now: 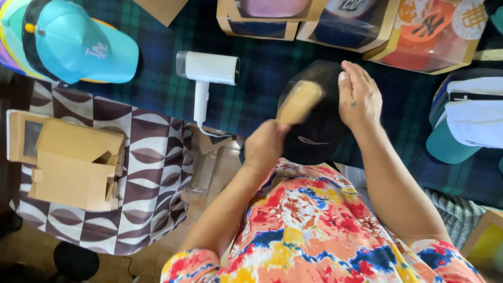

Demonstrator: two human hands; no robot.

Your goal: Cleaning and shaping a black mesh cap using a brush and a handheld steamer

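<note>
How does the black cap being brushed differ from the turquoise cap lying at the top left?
The black cap is dark and plain on top; the turquoise cap is bright with a pale stitched emblem. The black cap is steadied by the right hand while the left hand works a wooden brush over it; the turquoise cap lies untouched on a stack of other caps. Both are brimmed caps.

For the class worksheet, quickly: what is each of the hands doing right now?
Left hand: closed, holding a wooden brush.
Right hand: open, resting flat on the black cap.
</note>
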